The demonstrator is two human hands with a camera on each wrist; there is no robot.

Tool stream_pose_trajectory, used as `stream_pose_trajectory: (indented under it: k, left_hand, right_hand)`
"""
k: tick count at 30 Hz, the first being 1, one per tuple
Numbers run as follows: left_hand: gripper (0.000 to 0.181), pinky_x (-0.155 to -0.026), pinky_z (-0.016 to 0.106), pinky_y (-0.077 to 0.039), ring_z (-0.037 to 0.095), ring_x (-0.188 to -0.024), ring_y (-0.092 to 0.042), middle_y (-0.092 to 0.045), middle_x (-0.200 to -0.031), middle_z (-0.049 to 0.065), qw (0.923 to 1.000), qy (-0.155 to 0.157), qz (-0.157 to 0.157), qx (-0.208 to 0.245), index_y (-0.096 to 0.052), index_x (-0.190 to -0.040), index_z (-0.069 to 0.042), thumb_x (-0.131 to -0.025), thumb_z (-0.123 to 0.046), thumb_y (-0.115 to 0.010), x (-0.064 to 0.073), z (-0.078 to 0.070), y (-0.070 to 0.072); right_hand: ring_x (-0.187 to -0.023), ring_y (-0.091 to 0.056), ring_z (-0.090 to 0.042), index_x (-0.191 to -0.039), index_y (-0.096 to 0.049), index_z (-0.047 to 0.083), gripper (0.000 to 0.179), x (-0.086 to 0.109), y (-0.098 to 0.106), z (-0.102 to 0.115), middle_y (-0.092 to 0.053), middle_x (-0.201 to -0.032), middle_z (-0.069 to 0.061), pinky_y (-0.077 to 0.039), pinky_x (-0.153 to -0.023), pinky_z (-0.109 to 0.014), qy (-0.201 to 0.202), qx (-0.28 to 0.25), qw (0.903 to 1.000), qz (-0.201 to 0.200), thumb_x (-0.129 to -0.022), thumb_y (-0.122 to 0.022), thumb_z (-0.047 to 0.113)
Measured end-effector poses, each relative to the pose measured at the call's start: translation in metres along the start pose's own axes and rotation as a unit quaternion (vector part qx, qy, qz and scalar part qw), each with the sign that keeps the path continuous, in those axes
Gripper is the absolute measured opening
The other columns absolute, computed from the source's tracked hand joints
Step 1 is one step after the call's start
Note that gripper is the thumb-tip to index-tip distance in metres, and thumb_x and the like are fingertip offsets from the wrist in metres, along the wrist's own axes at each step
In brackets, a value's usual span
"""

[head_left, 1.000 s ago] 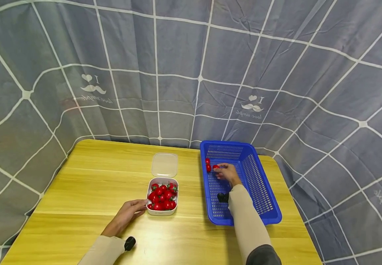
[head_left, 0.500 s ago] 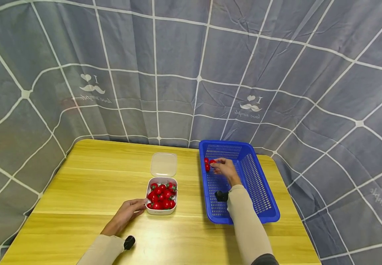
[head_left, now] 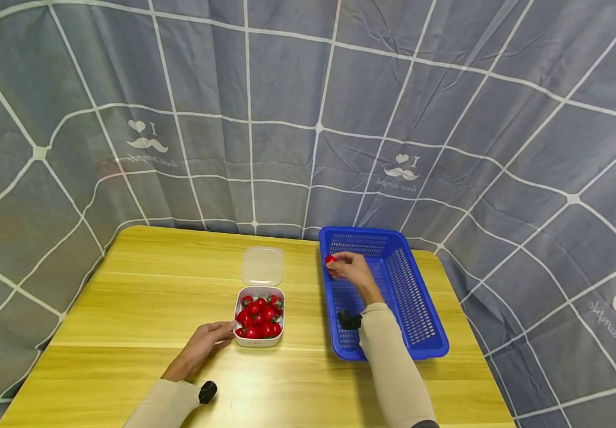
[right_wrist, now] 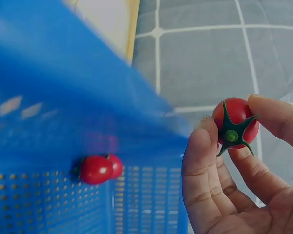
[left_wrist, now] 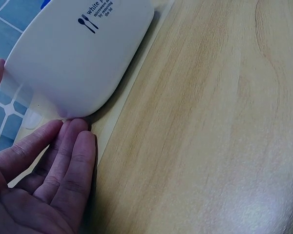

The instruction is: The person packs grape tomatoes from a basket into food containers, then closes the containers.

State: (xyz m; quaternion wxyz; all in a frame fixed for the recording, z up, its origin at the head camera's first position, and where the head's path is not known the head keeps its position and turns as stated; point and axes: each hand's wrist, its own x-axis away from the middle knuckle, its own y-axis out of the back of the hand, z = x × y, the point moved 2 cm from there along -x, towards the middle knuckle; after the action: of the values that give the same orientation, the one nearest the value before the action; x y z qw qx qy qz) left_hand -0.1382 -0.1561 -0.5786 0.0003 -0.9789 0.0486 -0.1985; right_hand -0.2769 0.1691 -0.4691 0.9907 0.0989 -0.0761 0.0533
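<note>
In the right wrist view my right hand (right_wrist: 268, 175) pinches a red cherry tomato (right_wrist: 238, 112) between thumb and fingertips, its green calyx facing the camera. The head view puts this right hand (head_left: 353, 272) over the left wall of the blue basket (head_left: 430, 309). Two more tomatoes (right_wrist: 95, 170) lie down in the basket, hidden behind the hand in the head view. A white box (head_left: 256, 343) holds a heap of cherry tomatoes (head_left: 258, 317). My left hand (head_left: 203, 346) rests beside it, fingertips touching its wall (left_wrist: 83, 58), fingers extended.
A translucent lid (head_left: 262, 267) lies flat just behind the white box. The wooden table (head_left: 142, 297) backs onto a grey curtain (head_left: 286, 148) with white grid lines. The basket stands to the right of the box, near the table's back edge.
My right hand has lifted the cherry tomato and carried it left, from inside the basket to over its left wall. My left hand has stayed at the white box.
</note>
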Motion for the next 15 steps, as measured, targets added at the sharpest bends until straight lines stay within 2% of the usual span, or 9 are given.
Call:
stream_pose_trajectory:
  k: [3, 9, 15]
  left_hand:
    - [0.058, -0.104, 0.041, -0.046, 0.030, -0.117, -0.054, -0.052, -0.132, 0.023, 1.0000, 0.001, -0.004, 0.000, -0.049, -0.128, 0.017, -0.097, -0.031, -0.058, 0.000, 0.000, 0.000]
    - [0.057, -0.103, 0.039, -0.047, 0.030, -0.118, -0.054, -0.053, -0.131, 0.023, 1.0000, -0.001, -0.008, 0.004, -0.049, -0.128, 0.017, -0.097, -0.030, -0.058, -0.002, 0.001, 0.000]
    - [0.057, -0.103, 0.039, -0.046, 0.031, -0.118, -0.054, -0.053, -0.131, 0.024, 1.0000, -0.003, -0.006, 0.005, -0.049, -0.128, 0.017, -0.097, -0.030, -0.058, -0.002, 0.002, 0.000]
  right_hand:
    - [-0.068, -0.065, -0.016, -0.112, -0.060, -0.013, 0.030, 0.004, -0.008, 0.004, -0.066, -0.088, -0.013, -0.060, -0.067, -0.028, 0.011, -0.001, 0.9999, 0.009, -0.085, -0.068, -0.004]
    - [-0.075, -0.067, -0.024, -0.112, -0.061, -0.012, 0.029, 0.009, -0.026, 0.008, -0.065, -0.097, -0.019, -0.060, -0.076, -0.039, 0.021, 0.004, 0.9995, 0.023, -0.084, -0.068, -0.006]
    - [-0.071, -0.066, -0.018, -0.112, -0.062, -0.012, 0.030, 0.011, -0.045, 0.008, -0.064, -0.104, -0.023, -0.061, -0.075, -0.038, 0.030, 0.013, 0.9984, 0.046, -0.084, -0.069, -0.006]
